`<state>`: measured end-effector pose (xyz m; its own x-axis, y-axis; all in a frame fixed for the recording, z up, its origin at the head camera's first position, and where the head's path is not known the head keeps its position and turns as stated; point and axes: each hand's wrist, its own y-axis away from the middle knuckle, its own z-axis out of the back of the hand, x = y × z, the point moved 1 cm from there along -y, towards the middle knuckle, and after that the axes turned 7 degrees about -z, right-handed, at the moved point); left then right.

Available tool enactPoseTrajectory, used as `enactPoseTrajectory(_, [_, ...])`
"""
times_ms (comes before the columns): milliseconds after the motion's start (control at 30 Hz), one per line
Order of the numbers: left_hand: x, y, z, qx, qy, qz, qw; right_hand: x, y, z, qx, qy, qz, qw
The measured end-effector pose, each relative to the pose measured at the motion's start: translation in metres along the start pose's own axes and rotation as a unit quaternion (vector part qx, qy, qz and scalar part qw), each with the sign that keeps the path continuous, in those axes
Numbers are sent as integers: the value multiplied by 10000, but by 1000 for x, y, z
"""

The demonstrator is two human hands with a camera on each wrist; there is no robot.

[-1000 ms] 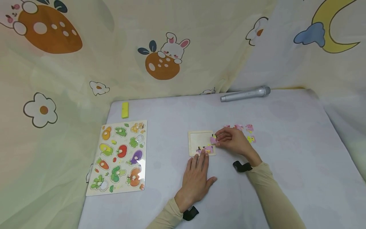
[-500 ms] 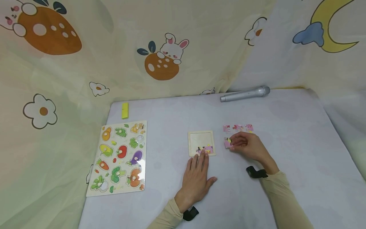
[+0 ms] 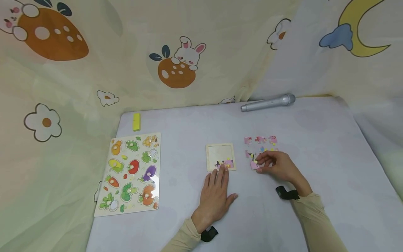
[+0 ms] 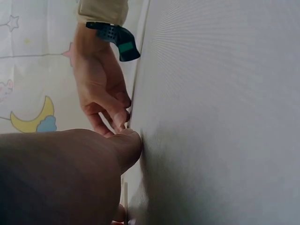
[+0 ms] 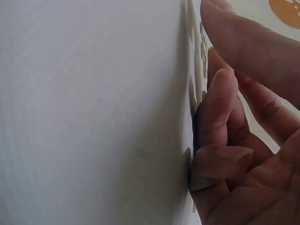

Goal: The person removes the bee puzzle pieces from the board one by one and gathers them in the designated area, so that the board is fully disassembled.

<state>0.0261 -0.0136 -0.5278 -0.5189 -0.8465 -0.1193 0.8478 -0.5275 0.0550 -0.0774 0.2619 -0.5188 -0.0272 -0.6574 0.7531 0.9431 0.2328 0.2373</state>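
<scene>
A small square puzzle tray (image 3: 233, 154) lies mid-table, with a strip of joined pink and yellow puzzle pieces (image 3: 229, 163) along its near side. Flat on the table, my left hand (image 3: 214, 196) keeps its fingertips at the tray's near edge, over part of the strip. My right hand (image 3: 280, 168) pinches a pink puzzle piece (image 3: 254, 166) between thumb and fingers, low at the near left of the loose pieces. In the right wrist view, the curled fingers (image 5: 218, 108) are close over the table; the piece is hidden there.
Loose pink pieces (image 3: 260, 139) lie in rows beyond my right hand, partly covered by it. A vegetable peg board (image 3: 158, 175) is at the left, with a yellow block (image 3: 136, 121) behind it. A silver microphone (image 3: 267, 103) lies along the table's back edge.
My right hand has carried the pink puzzle piece from the tray's right side rightward and nearer, beside the loose pieces. My left hand has stayed in place.
</scene>
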Motion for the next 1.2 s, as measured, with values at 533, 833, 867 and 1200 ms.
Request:
enactPoseTrajectory(533, [2, -3, 0, -216, 144, 2, 9997, 7, 0, -5, -133, 381, 129, 9991])
enactPoseTrajectory(833, [4, -6, -3, -588, 188, 40, 9981, 9, -2, -6, -52, 531, 104, 9985])
enactPoseTrajectory(867, [4, -6, -3, -623, 253, 54, 9977, 9, -2, -6, -48, 535, 111, 9985])
enactPoseTrajectory(1200, [5, -8, -2, -660, 915, 425, 9927, 17, -6, -12, -92, 193, 255, 9994])
